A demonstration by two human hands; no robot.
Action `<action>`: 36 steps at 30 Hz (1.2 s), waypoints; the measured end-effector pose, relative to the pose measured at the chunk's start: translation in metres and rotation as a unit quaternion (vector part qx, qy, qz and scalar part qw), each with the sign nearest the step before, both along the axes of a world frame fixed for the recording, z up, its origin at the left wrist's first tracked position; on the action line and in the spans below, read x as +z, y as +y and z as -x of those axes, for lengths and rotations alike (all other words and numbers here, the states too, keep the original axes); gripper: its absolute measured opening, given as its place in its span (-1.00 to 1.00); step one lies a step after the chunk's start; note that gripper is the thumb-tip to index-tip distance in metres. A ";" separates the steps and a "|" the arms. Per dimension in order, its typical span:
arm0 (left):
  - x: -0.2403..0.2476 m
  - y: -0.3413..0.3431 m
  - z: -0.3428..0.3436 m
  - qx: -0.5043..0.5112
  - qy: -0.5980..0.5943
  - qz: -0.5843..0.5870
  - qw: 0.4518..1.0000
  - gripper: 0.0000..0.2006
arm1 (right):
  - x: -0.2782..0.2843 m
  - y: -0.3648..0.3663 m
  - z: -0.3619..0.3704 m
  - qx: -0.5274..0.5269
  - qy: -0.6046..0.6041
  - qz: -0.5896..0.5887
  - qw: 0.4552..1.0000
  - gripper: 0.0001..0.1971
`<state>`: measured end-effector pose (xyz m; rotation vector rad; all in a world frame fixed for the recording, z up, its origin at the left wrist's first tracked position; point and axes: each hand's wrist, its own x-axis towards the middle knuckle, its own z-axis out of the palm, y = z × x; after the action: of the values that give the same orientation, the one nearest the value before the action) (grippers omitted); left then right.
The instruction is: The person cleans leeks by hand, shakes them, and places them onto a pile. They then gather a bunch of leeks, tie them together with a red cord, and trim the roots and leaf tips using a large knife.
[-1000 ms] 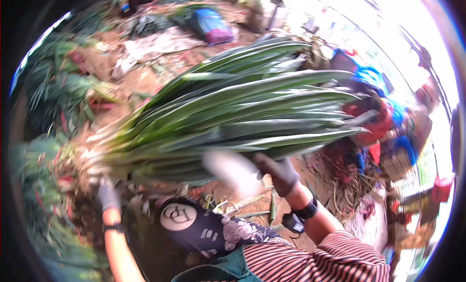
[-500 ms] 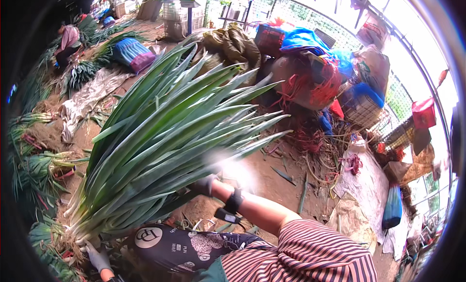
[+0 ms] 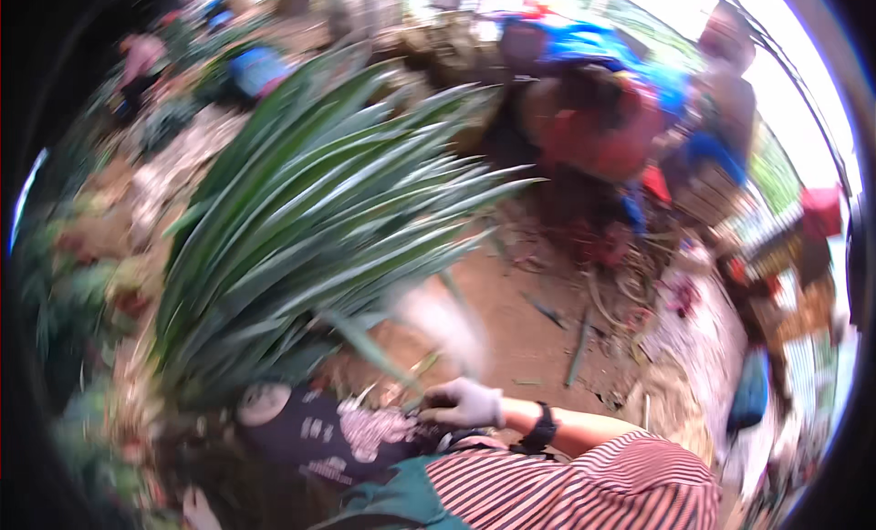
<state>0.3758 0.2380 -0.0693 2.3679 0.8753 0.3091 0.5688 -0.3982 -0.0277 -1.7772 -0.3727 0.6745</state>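
Observation:
A big bundle of leeks [image 3: 319,211] fans its long green leaves up and to the right. Its root end at the lower left is smeared by motion. My right hand [image 3: 470,404], in a pale glove, is apart from the leaves, just above the dark printed cloth [image 3: 315,434] over my lap. Its fingers curl downward, and whatever they hold is hidden. At the bottom edge my left hand [image 3: 197,510] shows only in part, blurred, below the root end; its fingers cannot be made out.
More leeks [image 3: 64,302] lie along the left. A person [image 3: 143,65] crouches at the far left near a blue bundle [image 3: 257,71]. Blue sheeting and red ties [image 3: 593,129] are piled at the back. A pale sheet [image 3: 698,348] and a blue bag [image 3: 750,389] are at the right.
My right hand has come out from under the leek leaves toward my lap. My left hand has dropped away from the root end to the bottom edge. The whole view has shifted.

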 end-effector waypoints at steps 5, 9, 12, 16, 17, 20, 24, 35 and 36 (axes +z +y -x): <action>0.030 -0.070 0.010 0.064 -0.072 0.046 0.994 -0.71 | 0.080 0.034 -0.029 0.091 0.085 -0.083 0.989 -0.81; 0.058 -0.088 0.071 0.175 -0.151 0.037 0.972 -0.73 | 0.140 0.130 -0.022 0.307 -0.110 -0.105 0.939 -0.86; 0.066 -0.114 0.118 0.293 -0.254 0.196 0.901 -0.74 | 0.149 0.236 0.002 0.446 -0.307 -0.124 0.831 -0.78; 0.037 -0.127 0.195 0.443 -0.293 0.308 0.789 -0.60 | 0.120 0.375 0.054 0.521 -0.353 0.101 0.771 -0.71; 0.006 -0.125 0.248 0.475 -0.312 0.299 0.766 -0.54 | 0.100 0.409 0.070 0.537 -0.312 0.103 0.777 -0.68; -0.092 -0.146 0.349 0.618 -0.305 0.255 0.678 -0.69 | -0.046 0.491 0.073 0.355 -0.245 0.153 0.889 -0.50; -0.189 -0.233 0.357 0.689 -0.154 0.088 0.703 -0.75 | -0.178 0.513 0.065 0.342 -0.288 0.231 0.864 -0.32; -0.145 -0.228 0.299 0.685 -0.455 0.257 0.507 -0.87 | -0.194 0.586 0.215 0.443 -0.272 0.129 0.844 -0.64; -0.139 -0.221 0.292 0.679 -0.455 0.244 0.522 -0.84 | -0.205 0.593 0.212 0.451 -0.283 0.161 0.831 -0.60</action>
<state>0.0836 0.0168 -0.2081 0.2876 1.6638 1.4513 0.3573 0.1952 -0.2332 -2.0662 -1.6617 0.8660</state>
